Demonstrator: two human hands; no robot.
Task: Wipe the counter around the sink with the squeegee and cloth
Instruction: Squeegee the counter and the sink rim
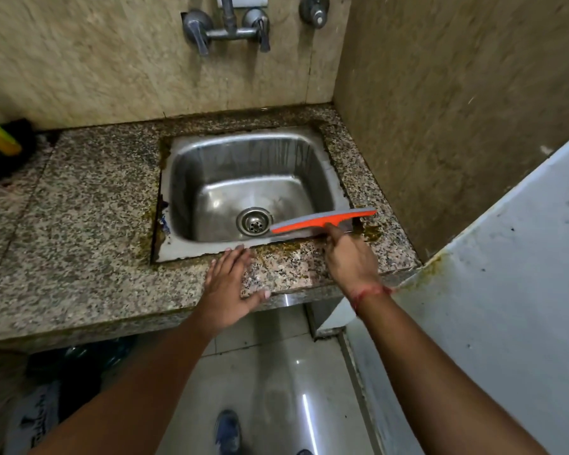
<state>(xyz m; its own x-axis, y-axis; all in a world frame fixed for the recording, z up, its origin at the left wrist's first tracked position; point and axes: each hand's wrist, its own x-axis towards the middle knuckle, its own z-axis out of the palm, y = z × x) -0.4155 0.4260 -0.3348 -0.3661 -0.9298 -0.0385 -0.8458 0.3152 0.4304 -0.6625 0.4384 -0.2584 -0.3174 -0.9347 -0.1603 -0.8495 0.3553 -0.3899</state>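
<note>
My right hand (350, 259) grips the handle of an orange squeegee (322, 220) with a grey blade. Its blade lies across the front right corner of the steel sink (243, 185), over the rim. My left hand (229, 285) rests flat, fingers apart, on the speckled granite counter (89, 208) at its front edge, just in front of the sink. Yellowish grime marks the counter along the sink's front and right edges. No cloth shows in view.
A wall tap (229, 27) with two levers hangs above the sink. A yellow and black object (0, 142) sits at the far left of the counter. A white panel (506, 274) stands at the right. Below are a tiled floor and my shoe (227, 431).
</note>
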